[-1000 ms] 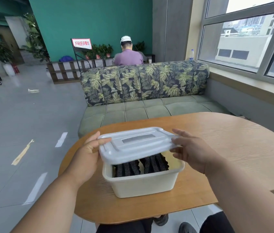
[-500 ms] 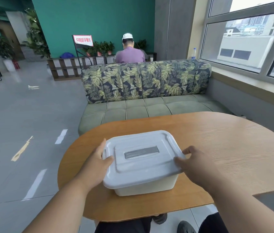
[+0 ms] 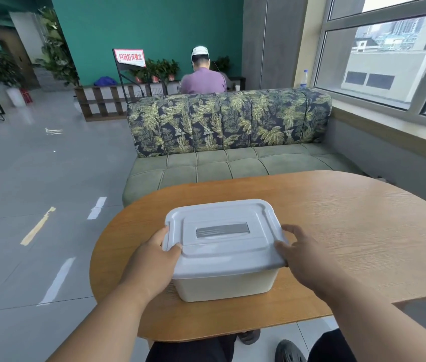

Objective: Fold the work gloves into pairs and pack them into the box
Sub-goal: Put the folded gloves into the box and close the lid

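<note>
Nearest, the left hand (image 3: 154, 259) and right hand (image 3: 303, 253) grasp opposite edges of the pale lid (image 3: 222, 237), thumbs on top. It sits over the box (image 3: 226, 284) on the wooden table (image 3: 350, 231). No gloves show, so packing looks finished, bar perhaps pressing the lid home.

Wood table (image 3: 350, 231) w/ lidded box (image 3: 226, 284) on it.

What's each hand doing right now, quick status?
Left hand: grips the left edge of the box lid, thumb on top.
Right hand: grips the lid's right edge, fingers curled over the rim.
</note>
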`<state>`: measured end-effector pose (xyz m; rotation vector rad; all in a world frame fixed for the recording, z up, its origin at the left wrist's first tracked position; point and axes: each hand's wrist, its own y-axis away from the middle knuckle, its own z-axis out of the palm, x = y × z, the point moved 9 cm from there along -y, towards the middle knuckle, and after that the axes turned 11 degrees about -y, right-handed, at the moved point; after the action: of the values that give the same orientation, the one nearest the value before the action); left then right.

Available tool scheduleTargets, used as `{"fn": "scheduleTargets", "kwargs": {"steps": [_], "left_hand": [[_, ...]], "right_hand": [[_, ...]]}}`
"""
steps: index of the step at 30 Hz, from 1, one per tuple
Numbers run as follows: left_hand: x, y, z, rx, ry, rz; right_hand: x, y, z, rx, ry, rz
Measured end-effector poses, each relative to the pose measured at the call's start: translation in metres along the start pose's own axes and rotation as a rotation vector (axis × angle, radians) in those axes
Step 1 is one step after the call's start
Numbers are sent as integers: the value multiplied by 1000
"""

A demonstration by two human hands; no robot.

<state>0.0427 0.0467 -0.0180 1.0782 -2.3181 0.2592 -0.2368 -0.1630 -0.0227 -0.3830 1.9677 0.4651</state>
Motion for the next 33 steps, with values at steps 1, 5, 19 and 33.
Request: {"fn": "scheduleTargets", "kwargs": {"steps": [1, 5, 19, 33], "left_hand": [[0, -1, 2, -5, -6, 5], [9, -9, 8, -2, 26, 43], [51, -34, 42, -75, -34, 106], [89, 14, 33, 50, -453, 484]], "right_hand": [[0, -1, 1, -11, -4, -9], [0, -6, -1, -17, -11, -40], [6, -17, -43, 117, 74, -38], [-22, 10, -22, 47, 691, -309]]}}
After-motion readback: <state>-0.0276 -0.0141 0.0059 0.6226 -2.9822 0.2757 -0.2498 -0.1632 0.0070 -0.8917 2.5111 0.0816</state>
